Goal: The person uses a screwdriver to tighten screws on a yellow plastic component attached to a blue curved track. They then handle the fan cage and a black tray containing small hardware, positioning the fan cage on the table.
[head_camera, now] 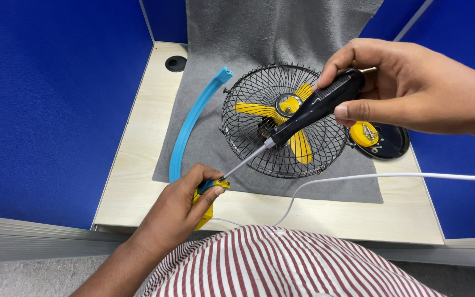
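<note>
My right hand (413,91) grips a black-handled screwdriver (314,107); its metal shaft slants down-left to a small yellow and blue fan part (207,201) held in my left hand (180,212) near the desk's front edge. Behind the screwdriver lies a black wire fan cage (248,140) with yellow blades (300,147) inside, flat on a grey cloth (259,33).
A curved blue plastic rim piece (191,124) lies left of the cage. A black round base with a yellow cap and screws (377,137) sits to the right. A white cable (386,176) crosses the light wooden desk (133,159). Blue partition walls (50,99) surround the desk; a cable hole (176,63) is at the back left.
</note>
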